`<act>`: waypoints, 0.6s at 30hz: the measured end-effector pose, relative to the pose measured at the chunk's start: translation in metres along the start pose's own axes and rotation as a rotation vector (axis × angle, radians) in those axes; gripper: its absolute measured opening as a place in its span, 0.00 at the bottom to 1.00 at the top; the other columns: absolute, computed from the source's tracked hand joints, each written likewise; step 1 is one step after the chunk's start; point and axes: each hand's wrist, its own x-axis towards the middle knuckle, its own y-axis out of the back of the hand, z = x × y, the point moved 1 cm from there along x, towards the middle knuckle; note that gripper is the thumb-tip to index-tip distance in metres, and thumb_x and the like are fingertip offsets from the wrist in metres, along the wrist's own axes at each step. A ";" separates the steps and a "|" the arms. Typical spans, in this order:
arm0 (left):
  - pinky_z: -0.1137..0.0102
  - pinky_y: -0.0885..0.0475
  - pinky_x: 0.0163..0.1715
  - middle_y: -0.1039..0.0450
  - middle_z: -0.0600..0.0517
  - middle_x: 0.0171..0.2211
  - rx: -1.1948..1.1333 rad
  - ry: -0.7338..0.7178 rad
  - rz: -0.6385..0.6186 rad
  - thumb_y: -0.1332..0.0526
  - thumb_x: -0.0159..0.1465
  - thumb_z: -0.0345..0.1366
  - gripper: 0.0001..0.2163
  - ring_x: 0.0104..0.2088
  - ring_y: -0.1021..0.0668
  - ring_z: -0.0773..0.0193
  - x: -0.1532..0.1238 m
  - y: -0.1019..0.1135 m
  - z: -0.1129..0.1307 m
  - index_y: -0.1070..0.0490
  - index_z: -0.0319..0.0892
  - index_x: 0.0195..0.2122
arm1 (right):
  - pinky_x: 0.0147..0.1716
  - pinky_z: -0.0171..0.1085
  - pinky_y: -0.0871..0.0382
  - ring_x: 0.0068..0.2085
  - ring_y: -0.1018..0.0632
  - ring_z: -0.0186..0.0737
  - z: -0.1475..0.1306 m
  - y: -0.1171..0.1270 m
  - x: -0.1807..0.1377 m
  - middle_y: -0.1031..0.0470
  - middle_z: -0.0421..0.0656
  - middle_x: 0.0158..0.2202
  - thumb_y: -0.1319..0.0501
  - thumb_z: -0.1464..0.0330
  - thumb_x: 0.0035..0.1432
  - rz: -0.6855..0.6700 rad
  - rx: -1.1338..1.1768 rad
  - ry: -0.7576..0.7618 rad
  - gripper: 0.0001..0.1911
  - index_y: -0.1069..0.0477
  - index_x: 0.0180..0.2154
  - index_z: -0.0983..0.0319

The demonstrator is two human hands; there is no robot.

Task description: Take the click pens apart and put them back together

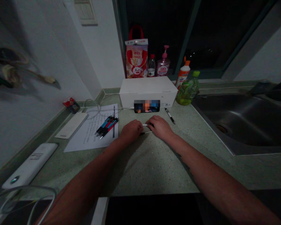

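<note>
Both my hands rest close together on the green speckled counter (152,162), in front of a phone (146,106) that leans against a white box (147,90). My left hand (130,130) and my right hand (159,126) are each closed on a thin white and black pen part (145,128) that spans the gap between them. A second thin piece shows just below it. A single black pen (170,115) lies right of the phone. Several blue, red and black pens (107,125) lie in a bunch on a printed sheet (93,129) to the left.
A steel sink (243,122) fills the right side. Behind the box stand a red gift bag (136,57), bottles (163,64) and a green bottle (187,89). At left lie a white power bank (30,165), a flat white device (72,125) and a cable (93,106).
</note>
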 end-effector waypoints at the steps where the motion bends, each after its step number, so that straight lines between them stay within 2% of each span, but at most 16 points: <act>1: 0.65 0.29 0.45 0.22 0.47 0.42 0.010 -0.002 -0.005 0.39 0.70 0.32 0.06 0.44 0.21 0.56 0.000 0.001 0.000 0.21 0.43 0.40 | 0.50 0.44 0.30 0.49 0.22 0.49 0.001 0.000 0.000 0.20 0.50 0.45 0.35 0.71 0.67 0.011 -0.001 0.002 0.08 0.18 0.46 0.61; 8: 0.64 0.30 0.44 0.22 0.47 0.42 0.006 -0.011 -0.011 0.40 0.70 0.32 0.07 0.44 0.21 0.56 -0.001 0.001 0.000 0.22 0.43 0.37 | 0.48 0.44 0.30 0.47 0.22 0.49 0.003 -0.001 -0.001 0.20 0.49 0.43 0.34 0.71 0.66 0.061 0.023 0.014 0.07 0.18 0.44 0.60; 14: 0.66 0.30 0.41 0.22 0.49 0.40 -0.069 -0.008 0.040 0.34 0.67 0.35 0.03 0.41 0.21 0.58 -0.007 0.012 -0.004 0.22 0.43 0.39 | 0.46 0.43 0.30 0.46 0.23 0.48 -0.002 0.011 -0.007 0.21 0.48 0.41 0.34 0.69 0.67 0.076 0.068 0.007 0.04 0.19 0.41 0.60; 18: 0.66 0.31 0.37 0.21 0.50 0.39 -0.077 -0.043 -0.068 0.30 0.64 0.40 0.05 0.39 0.21 0.57 -0.016 0.018 -0.004 0.21 0.46 0.39 | 0.47 0.43 0.30 0.46 0.22 0.47 -0.006 0.019 -0.012 0.21 0.47 0.41 0.35 0.70 0.67 0.055 0.093 0.027 0.05 0.19 0.41 0.60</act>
